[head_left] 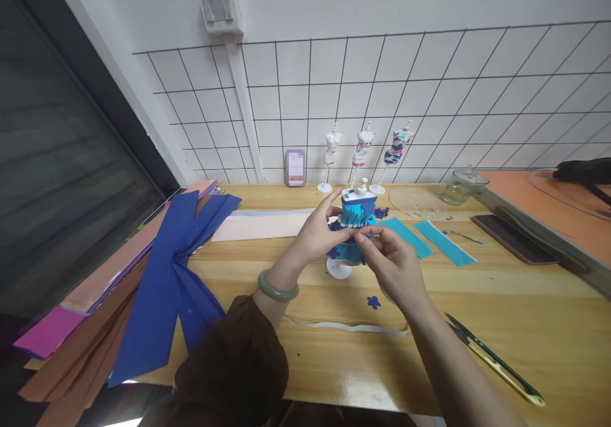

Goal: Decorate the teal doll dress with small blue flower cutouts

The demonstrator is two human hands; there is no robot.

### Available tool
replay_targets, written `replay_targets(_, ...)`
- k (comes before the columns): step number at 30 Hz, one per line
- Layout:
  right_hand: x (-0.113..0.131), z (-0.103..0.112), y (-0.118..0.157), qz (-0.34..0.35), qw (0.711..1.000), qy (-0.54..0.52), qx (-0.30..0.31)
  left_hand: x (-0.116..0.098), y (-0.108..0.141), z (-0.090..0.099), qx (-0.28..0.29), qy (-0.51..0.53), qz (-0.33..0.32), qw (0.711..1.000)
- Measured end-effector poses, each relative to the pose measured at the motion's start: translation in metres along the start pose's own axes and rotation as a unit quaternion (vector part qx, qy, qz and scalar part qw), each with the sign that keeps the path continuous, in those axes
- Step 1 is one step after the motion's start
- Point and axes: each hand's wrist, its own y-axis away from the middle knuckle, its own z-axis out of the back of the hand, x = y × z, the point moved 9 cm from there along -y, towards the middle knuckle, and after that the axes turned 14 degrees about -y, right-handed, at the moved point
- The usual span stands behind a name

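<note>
Three small mannequins [363,153] stand beyond the hands by the grid wall, well apart from them. Blue strips [176,274] lie left of the left hand [317,233]; teal pieces [443,242] and a phone [513,238] lie right of the right hand [394,265], snips [491,357] nearer the person. Between both hands stands the dress form [356,220] on the table [525,325] — left fingers curled around its side, right fingertips pinched at its skirt, perhaps on a pin.

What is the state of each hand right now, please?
Left hand: closed on the small mannequin, fingers around its top.
Right hand: fingertips pinched at the mannequin's blue skirt.
</note>
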Motion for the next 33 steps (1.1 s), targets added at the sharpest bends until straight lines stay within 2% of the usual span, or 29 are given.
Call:
replay_targets(7,0.006,0.002,-0.002,0.032,0.998,0.042,-0.020,0.002,0.000,0.001,0.001,-0.007,0.010,1.000)
replay_targets(13,0.011,0.008,0.002,0.035,0.998,0.040,-0.036,-0.005,0.002,0.003,0.010,-0.025,-0.010,1.000)
replay_targets(22,0.010,0.004,0.000,0.039,0.998,0.040,-0.015,0.004,-0.001,0.002,-0.008,0.002,0.002,1.000)
replay_targets(28,0.013,-0.002,-0.004,0.059,0.995,0.080,0.001,0.004,-0.001,0.001,-0.001,0.003,0.001,1.000)
replay_targets(33,0.008,0.003,-0.006,0.055,0.993,0.099,-0.029,0.002,-0.002,0.001,0.005,0.004,-0.007,1.000)
